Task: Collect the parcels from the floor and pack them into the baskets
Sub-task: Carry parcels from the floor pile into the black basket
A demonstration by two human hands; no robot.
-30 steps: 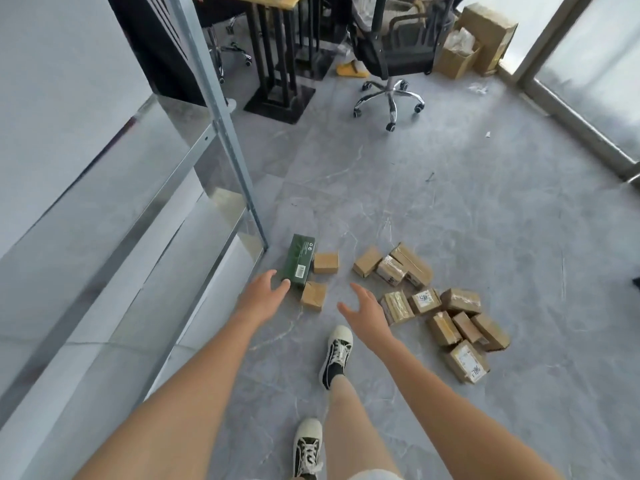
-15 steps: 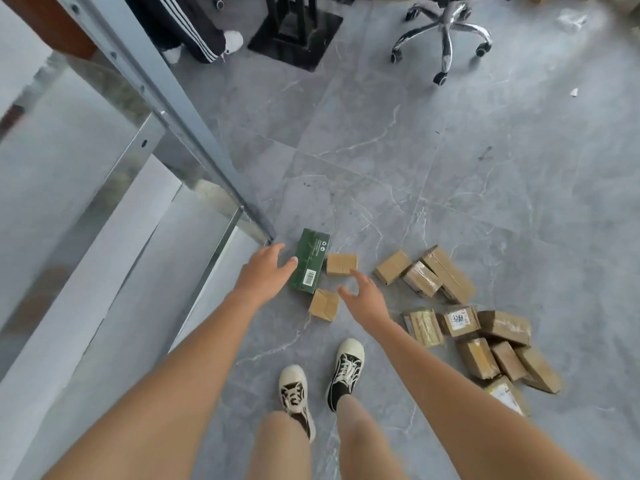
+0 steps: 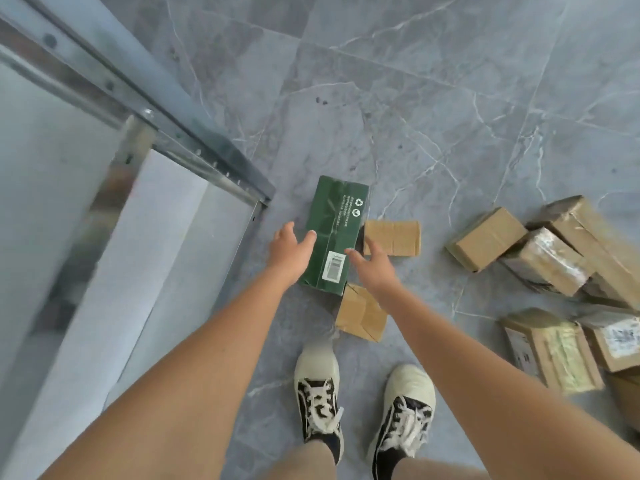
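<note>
A long green parcel (image 3: 334,223) with a white barcode label lies flat on the grey floor. My left hand (image 3: 289,252) reaches its left edge, fingers apart, thumb tip at the box. My right hand (image 3: 375,268) hovers over its right edge, fingers spread, holding nothing. A small brown parcel (image 3: 393,237) lies just right of the green one, partly behind my right hand. Another small brown parcel (image 3: 360,313) lies below it, under my right wrist. No basket is in view.
Several taped brown parcels are piled at the right (image 3: 550,261), with more at the lower right (image 3: 554,351). A metal-framed glass railing (image 3: 145,116) runs along the left, its corner close to the green parcel. My two shoes (image 3: 363,407) stand just below the parcels.
The view has dropped closer to the floor. Both hands have moved forward onto the two sides of the green parcel. My feet now stand side by side.
</note>
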